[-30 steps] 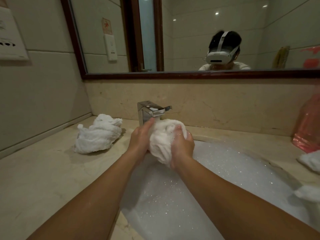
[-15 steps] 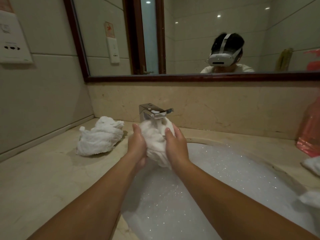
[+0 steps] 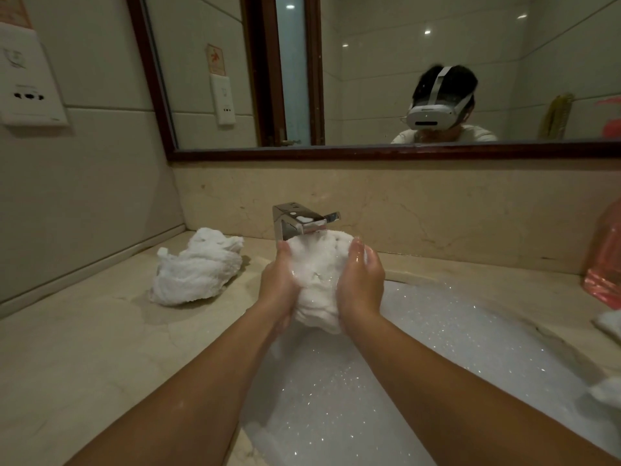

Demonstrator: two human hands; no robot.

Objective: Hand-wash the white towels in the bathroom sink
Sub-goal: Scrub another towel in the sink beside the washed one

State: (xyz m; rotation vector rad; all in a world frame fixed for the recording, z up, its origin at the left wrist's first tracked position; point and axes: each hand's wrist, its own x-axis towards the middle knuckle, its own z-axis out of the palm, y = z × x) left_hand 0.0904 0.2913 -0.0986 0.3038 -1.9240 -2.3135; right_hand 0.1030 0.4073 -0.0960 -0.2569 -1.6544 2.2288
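Observation:
A wet, soapy white towel [image 3: 317, 277] is bunched between my two hands, just under the chrome tap [image 3: 297, 223] and above the sink [image 3: 504, 348], which is full of white foam. My left hand [image 3: 280, 284] grips its left side, fingers curled into the cloth. My right hand [image 3: 361, 284] cups the right side, fingertips wet and raised at the top. A second white towel [image 3: 196, 267] lies crumpled on the marble counter to the left of the tap. More white cloth [image 3: 610, 322] shows at the right edge of the sink.
A pink plastic container [image 3: 605, 257] stands at the back right of the counter. A wood-framed mirror [image 3: 369, 153] runs above the backsplash. A wall socket plate [image 3: 28, 89] sits on the left wall. The beige counter [image 3: 84, 348] stretches left of the sink.
My hands have rubbed the towel between them: the right hand has slid outward and opened round its right side, and the towel now bulges wider under the tap.

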